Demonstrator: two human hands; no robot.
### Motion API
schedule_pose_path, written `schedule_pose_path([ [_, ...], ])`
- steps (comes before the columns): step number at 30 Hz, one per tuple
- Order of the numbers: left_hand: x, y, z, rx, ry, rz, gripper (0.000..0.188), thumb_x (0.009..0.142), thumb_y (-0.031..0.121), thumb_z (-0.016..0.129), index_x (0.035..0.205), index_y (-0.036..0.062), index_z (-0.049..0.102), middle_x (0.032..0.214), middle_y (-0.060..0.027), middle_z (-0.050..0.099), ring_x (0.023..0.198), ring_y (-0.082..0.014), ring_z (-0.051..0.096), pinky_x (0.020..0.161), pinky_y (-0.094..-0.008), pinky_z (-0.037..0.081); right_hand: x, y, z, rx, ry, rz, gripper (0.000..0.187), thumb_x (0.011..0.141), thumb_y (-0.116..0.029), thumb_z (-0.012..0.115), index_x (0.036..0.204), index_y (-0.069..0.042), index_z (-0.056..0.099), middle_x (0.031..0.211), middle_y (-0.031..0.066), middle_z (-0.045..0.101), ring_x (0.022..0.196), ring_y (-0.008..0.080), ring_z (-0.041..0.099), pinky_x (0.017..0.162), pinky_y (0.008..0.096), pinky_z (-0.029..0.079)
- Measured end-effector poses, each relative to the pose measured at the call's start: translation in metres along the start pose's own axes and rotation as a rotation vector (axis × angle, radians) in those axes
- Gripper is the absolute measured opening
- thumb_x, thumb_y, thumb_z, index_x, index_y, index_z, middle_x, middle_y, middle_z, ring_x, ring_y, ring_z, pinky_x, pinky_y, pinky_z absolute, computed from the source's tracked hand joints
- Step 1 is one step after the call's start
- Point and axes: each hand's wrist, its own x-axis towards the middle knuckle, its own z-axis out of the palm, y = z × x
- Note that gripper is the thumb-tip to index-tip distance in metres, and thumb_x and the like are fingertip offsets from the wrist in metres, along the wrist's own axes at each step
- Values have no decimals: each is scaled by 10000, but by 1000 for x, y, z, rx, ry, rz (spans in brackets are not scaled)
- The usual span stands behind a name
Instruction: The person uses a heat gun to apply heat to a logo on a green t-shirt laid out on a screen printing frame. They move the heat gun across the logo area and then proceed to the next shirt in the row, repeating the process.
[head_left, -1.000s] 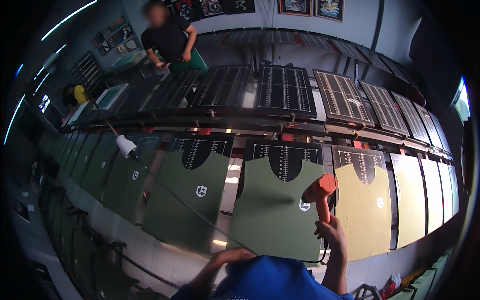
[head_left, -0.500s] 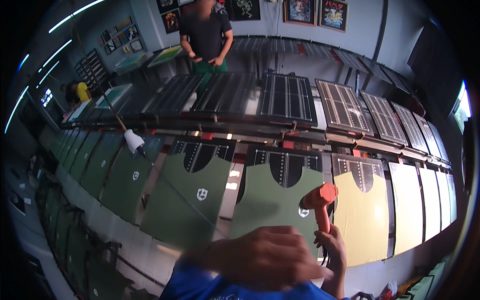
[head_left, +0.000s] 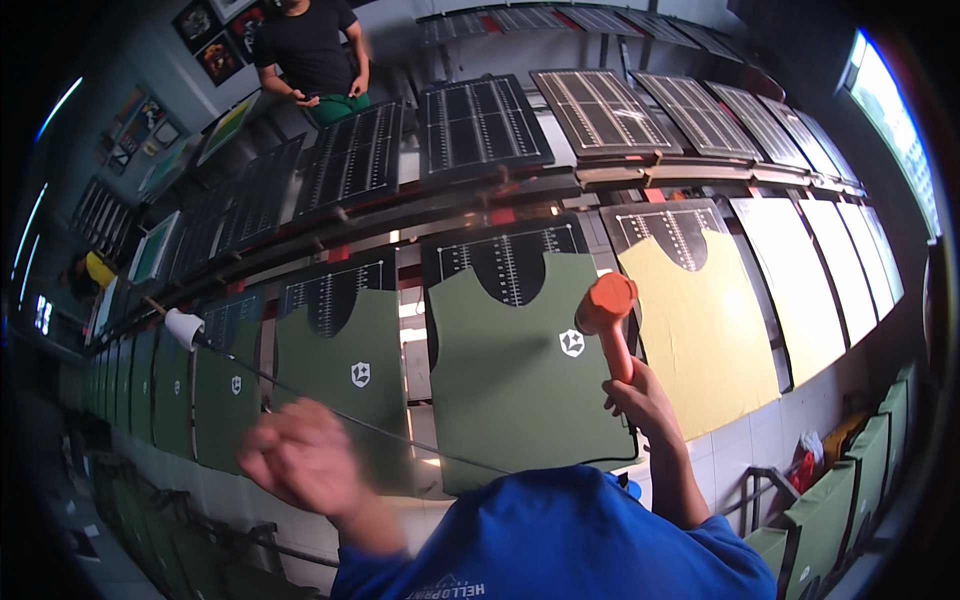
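Head view: right hand point(head_left: 643, 405) holds orange blower point(head_left: 610, 305) near green fabric point(head_left: 515, 385)

Bright window point(head_left: 888, 118), pale tiled floor point(head_left: 738, 448)

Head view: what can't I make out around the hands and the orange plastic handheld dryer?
In the head view:
Bare left hand: finger detail, lost to blur.
Orange plastic handheld dryer: nozzle opening, hidden by its own body; lower handle, covered by the bare right hand.
Dark-green fabric panel: part of its lower edge, behind the blue cloth top.
Standing person in black: most of the head, cut by the upper edge.
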Motion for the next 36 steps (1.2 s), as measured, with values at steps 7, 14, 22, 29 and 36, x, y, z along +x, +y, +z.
schedule_pose_path([
  [7, -69, -57, -126, 585, 667, -320, 223, 972, 163, 448, 1153, 50, 514, 817, -23, 508, 702, -117, 474, 619, -269, 397, 13, 1, 4, -40, -39, -8, 393, 804, -134, 590, 1135, 62, 508, 768, 61, 575, 653, 126, 614, 569, 274, 502],
  [14, -224, -151, -219, 981, 406, -775, 281, 968, 149, 459, 1187, -21, 509, 1067, -122, 595, 953, -198, 583, 805, -311, 473, 22, -2, 10, -54, -75, 20, 385, 803, -117, 604, 1139, 50, 516, 745, 36, 572, 627, 110, 597, 555, 261, 495],
  [22, -230, -193, -182, 1364, 58, -949, 422, 960, 205, 499, 1277, -72, 472, 1259, -270, 540, 1156, -377, 536, 1006, -418, 406, 24, -2, 1, -63, -117, 59, 418, 798, -148, 592, 1148, 64, 506, 777, 66, 589, 672, 134, 630, 587, 281, 505],
  [29, -242, -239, -196, 1552, -193, -643, 553, 969, 310, 483, 1349, -86, 409, 1394, -287, 422, 1312, -432, 379, 1106, -488, 285, 10, -4, 4, -68, -128, 48, 388, 796, -149, 595, 1113, 59, 511, 752, 56, 579, 669, 132, 630, 589, 277, 506],
  [36, -227, -251, -182, 1694, -284, -646, 590, 979, 358, 446, 1355, -94, 399, 1424, -264, 401, 1330, -429, 361, 1107, -517, 276, 1, -1, 2, -90, -104, 47, 364, 803, -145, 593, 1094, 59, 513, 745, 55, 580, 664, 131, 628, 579, 273, 508],
])
